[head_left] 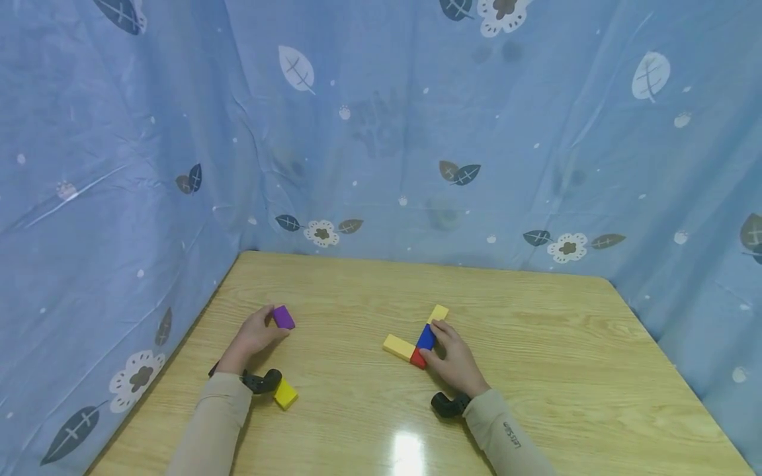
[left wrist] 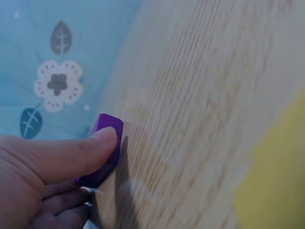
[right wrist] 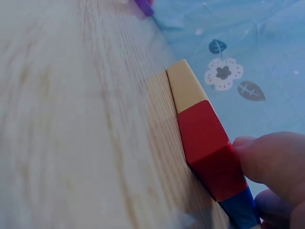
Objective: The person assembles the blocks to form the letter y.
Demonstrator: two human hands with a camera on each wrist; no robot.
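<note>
My left hand (head_left: 257, 334) pinches a purple block (head_left: 284, 317) between thumb and fingers at the table's left side. In the left wrist view the thumb presses flat on the purple block's face. Right of the middle, my right hand (head_left: 455, 360) holds the blue block (head_left: 426, 338), with fingertips at its far end. The right thumb rests against the red block (right wrist: 207, 143), which joins the blue one at a corner. One cream-yellow block (head_left: 399, 347) extends left from the red block; another (head_left: 438, 314) continues beyond the blue, making an L shape.
A bright yellow block (head_left: 286, 395) lies beside the left wrist, partly behind the black wrist camera (head_left: 262, 381). Blue patterned cloth (head_left: 381, 132) hangs along the back and sides of the wooden table (head_left: 536, 370).
</note>
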